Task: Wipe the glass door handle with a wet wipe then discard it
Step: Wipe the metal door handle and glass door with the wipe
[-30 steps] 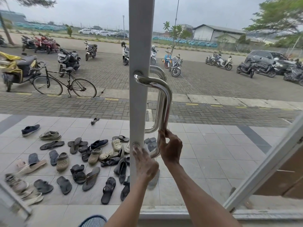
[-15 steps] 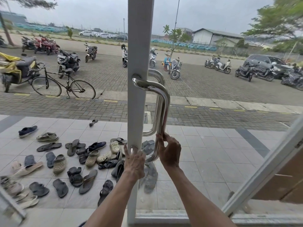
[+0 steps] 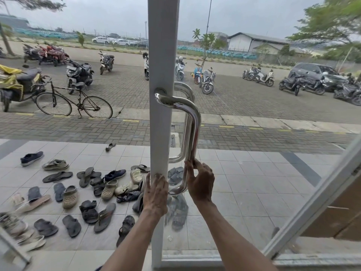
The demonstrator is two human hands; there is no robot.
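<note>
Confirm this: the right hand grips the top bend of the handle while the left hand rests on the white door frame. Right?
Not quite. In the head view the right hand grips the lower end of the handle, near its bottom bend, not the top. The left hand does rest on the white door frame.

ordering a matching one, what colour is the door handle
Shiny polished silver chrome door handle, clearest in the head view.

The door handle (image 3: 192, 130) is polished metal, mirror-glossy and smooth, throwing back the sky along its curved tube. The door frame (image 3: 161, 55) looks like matt, pale painted metal, and the glass (image 3: 254, 173) is clear with faint smears. Outside, the floor tiles (image 3: 244, 192) look smooth and dull, and the paving bricks (image 3: 254, 98) rough.
</note>
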